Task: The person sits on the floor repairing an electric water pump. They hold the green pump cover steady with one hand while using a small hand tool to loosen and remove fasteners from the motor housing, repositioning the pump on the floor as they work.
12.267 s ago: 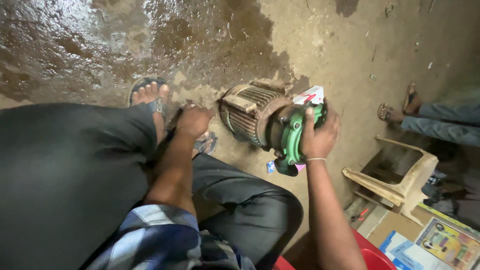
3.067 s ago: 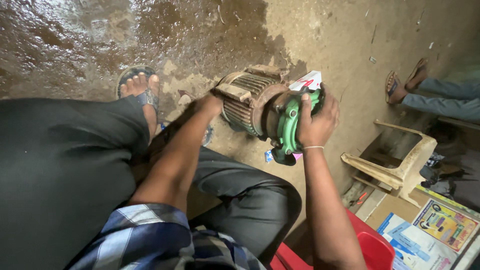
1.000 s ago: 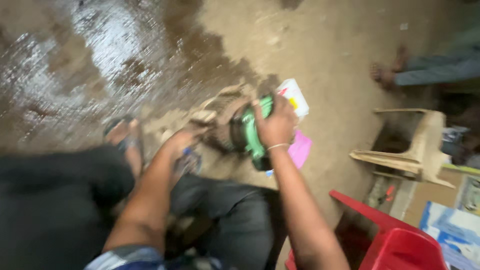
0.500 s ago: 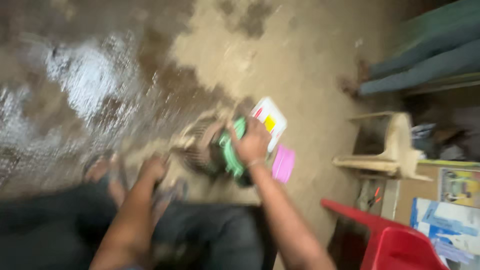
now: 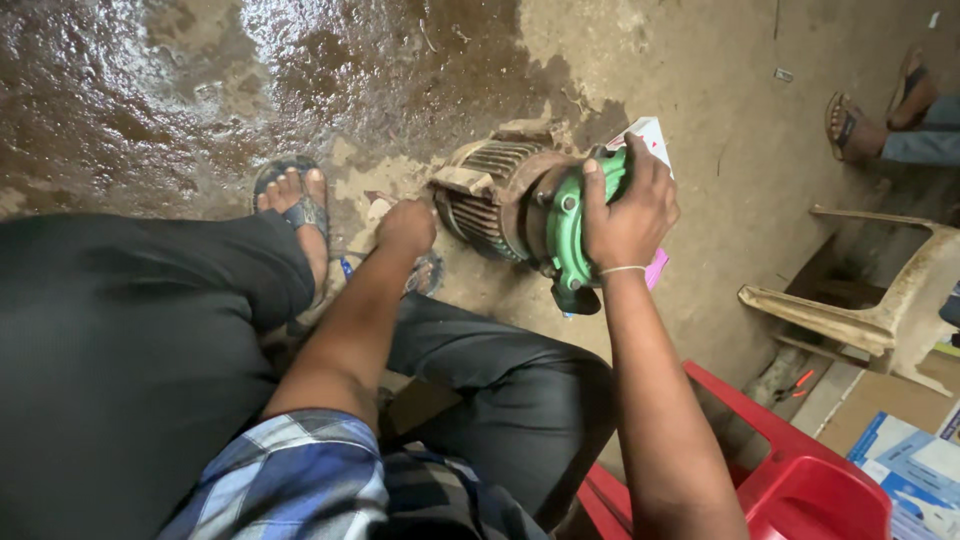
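Motor: the electric motor (image 5: 500,195) lies on its side on the floor just ahead of your knees, its ribbed, rusty body pointing up and left, its green end cover (image 5: 570,225) toward your right.
Right hand: your right hand (image 5: 628,212) is wrapped over the top of the green end cover, fingers curled down its far side, thumb on the near face; it grips the cover firmly. A thin band sits on that wrist.
Left hand: your left hand (image 5: 405,228) is closed into a loose fist, low beside the ribbed end of the motor. You cannot tell whether it holds anything or touches the casing.
Under the motor: a white box (image 5: 648,140) shows behind your right hand, and a pink scrap (image 5: 656,268) just below it.
Your legs: black trousers; your left foot in a sandal (image 5: 295,200) rests on the floor left of the motor.
Floor: the concrete floor (image 5: 200,80) is wet and dark at upper left, drier and paler at the right.
Further out: a red plastic chair (image 5: 800,480) by your right arm, a pale overturned chair (image 5: 870,300) beyond it, another person's sandalled feet (image 5: 870,110) at top right.
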